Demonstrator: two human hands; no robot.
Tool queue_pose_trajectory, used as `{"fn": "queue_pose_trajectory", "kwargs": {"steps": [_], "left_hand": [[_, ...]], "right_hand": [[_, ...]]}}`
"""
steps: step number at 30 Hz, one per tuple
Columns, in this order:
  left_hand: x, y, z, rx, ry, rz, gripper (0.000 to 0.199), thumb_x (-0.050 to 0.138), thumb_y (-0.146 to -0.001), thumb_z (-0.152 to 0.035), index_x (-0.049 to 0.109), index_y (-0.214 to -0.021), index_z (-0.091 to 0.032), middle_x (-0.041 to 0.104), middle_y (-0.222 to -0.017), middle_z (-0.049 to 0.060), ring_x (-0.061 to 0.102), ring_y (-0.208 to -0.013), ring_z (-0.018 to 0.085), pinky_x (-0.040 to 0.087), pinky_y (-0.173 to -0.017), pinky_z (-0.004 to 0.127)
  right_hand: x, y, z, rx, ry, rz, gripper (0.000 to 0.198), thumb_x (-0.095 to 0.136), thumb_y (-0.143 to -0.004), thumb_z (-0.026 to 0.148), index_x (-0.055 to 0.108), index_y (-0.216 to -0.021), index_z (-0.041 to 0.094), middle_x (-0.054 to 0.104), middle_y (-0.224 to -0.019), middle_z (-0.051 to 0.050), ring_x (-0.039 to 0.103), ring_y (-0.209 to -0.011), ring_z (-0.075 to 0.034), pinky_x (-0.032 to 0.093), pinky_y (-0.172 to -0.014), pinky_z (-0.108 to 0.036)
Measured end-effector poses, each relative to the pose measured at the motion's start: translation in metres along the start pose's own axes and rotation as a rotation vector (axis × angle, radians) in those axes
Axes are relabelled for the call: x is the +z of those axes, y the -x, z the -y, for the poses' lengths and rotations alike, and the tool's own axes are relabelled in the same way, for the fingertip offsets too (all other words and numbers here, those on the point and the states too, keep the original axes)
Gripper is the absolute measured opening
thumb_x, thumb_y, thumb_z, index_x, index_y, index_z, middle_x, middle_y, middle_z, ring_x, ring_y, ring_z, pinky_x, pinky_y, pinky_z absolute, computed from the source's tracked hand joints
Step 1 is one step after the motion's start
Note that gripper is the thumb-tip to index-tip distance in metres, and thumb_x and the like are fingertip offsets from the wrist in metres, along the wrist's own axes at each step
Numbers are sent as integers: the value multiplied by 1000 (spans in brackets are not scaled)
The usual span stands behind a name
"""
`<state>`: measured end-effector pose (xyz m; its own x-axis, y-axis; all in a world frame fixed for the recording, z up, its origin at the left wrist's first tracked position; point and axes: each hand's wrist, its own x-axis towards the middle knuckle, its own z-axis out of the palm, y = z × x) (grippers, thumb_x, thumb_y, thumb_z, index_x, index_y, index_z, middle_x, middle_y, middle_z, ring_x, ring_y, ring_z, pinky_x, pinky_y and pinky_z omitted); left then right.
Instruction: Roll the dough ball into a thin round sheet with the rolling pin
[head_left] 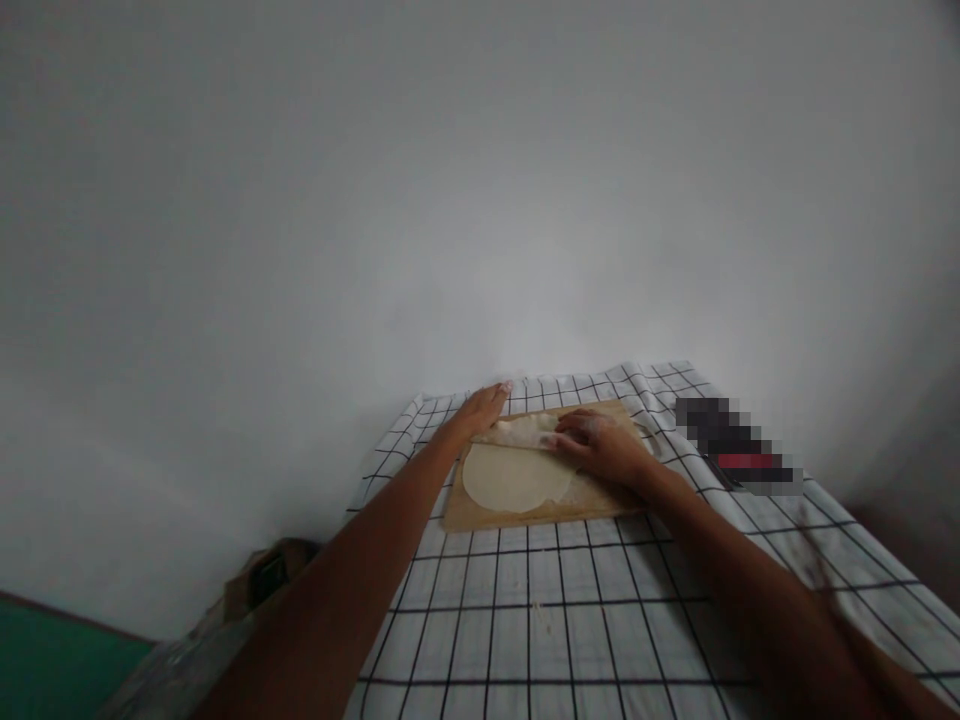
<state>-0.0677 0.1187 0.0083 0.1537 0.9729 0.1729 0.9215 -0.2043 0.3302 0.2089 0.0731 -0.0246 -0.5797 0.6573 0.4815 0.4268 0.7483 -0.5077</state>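
A flat, rounded sheet of pale dough [514,482] lies on a wooden board [480,519]. Along its far side the dough is gathered into a long, uneven roll [517,432]; whether a rolling pin is inside it I cannot tell. My left hand [484,408] rests at the roll's left end, fingers stretched forward and whitened with flour at the tips. At the right end my right hand [600,440] has its fingers bent over the roll, flour on the knuckles. The undersides of both hands are hidden.
A white cloth with black checks [525,640] covers the table. To the right lies a dark, pixelated item with a red patch [739,450]. A pale wall [480,200] rises behind the table. Left and below are a brown bag-like object [244,585] and a green surface [60,660].
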Motion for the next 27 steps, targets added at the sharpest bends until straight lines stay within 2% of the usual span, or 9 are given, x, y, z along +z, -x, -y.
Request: {"fn": "queue_pose_trajectory", "kwargs": {"steps": [5, 9, 13, 16, 17, 19, 22, 27], "left_hand": [[2, 8, 2, 7, 38, -9, 67, 17, -103, -56, 62, -132, -15, 61, -143, 11, 53, -136, 24, 37, -117, 35], [5, 32, 6, -4, 60, -19, 67, 14, -104, -52, 53, -143, -13, 52, -151, 12, 45, -143, 23, 34, -120, 36], [8, 74, 10, -28, 61, -75, 65, 11, -105, -48, 33, -156, -13, 35, -162, 14, 32, -150, 23, 31, -122, 42], [11, 111, 8, 4, -18, -124, 61, 21, -106, -46, 32, -156, -14, 31, -163, 15, 22, -153, 29, 24, -124, 54], [11, 124, 6, 42, -43, -133, 58, 24, -106, -43, 34, -155, -15, 32, -163, 15, 21, -154, 29, 23, -125, 55], [13, 150, -1, 204, -141, -179, 52, 28, -106, -36, 37, -153, -15, 35, -162, 16, 22, -153, 29, 26, -124, 57], [14, 189, -18, 264, -260, -237, 52, 35, -105, -29, 30, -156, -19, 41, -159, 15, 29, -152, 27, 35, -121, 55], [13, 237, -42, 231, -325, -159, 64, 37, -103, -26, 13, -162, -27, 34, -163, 7, 29, -152, 24, 36, -123, 48]], "right_hand": [[-5, 1, -1, -77, -27, 38, 36, 58, -97, 48, 76, -112, 21, 72, -122, -11, 64, -115, -25, 49, -102, -39], [-11, 1, -1, -121, -149, 111, 39, 63, -94, 51, 74, -119, 23, 67, -133, -11, 61, -125, -26, 46, -108, -41], [-11, 2, -2, -146, -222, 176, 38, 64, -92, 53, 76, -117, 25, 69, -130, -9, 54, -134, -26, 44, -112, -42], [-10, 2, -1, -135, -223, 204, 38, 66, -91, 53, 77, -114, 25, 67, -133, -9, 52, -136, -27, 44, -112, -43], [-10, 3, -1, -120, -216, 211, 39, 67, -90, 54, 77, -113, 25, 65, -136, -10, 52, -135, -28, 45, -111, -43], [-10, 3, 0, -94, -202, 227, 39, 70, -88, 55, 79, -110, 25, 62, -140, -10, 54, -133, -28, 45, -110, -43], [-11, 4, 1, -88, -192, 241, 40, 75, -82, 57, 80, -104, 24, 61, -141, -11, 53, -133, -29, 45, -111, -43], [-13, 5, 0, -102, -166, 215, 42, 77, -80, 55, 79, -109, 25, 57, -146, -11, 47, -139, -29, 41, -114, -44]]}}
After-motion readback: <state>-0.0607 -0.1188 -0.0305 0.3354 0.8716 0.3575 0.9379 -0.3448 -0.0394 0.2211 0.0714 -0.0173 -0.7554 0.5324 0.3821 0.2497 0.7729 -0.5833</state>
